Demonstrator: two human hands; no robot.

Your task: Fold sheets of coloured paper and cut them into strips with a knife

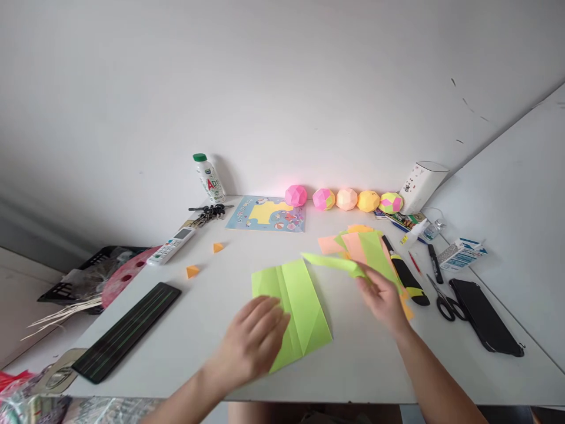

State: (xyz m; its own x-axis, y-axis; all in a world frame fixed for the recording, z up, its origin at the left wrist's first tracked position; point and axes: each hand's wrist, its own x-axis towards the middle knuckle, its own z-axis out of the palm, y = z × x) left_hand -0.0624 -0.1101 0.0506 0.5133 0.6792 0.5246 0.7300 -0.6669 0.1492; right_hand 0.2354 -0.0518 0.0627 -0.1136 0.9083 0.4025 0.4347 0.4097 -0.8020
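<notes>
My right hand is closed on a light green folded paper piece, pinched at its right end and held above the table. The piece looks narrow and slightly blurred. My left hand is over the lower left part of a light green creased sheet of paper. Its fingers are curled together with the back of the hand upward, so whatever may be in them is hidden. The sheet lies on the white table with long fold lines and diagonal creases showing. I cannot tell whether the left hand touches it.
Coloured paper, a utility knife, scissors and a black phone lie right. Several faceted paper balls line the wall. Leftward are a bottle, remote, small orange pieces and a dark ruled board.
</notes>
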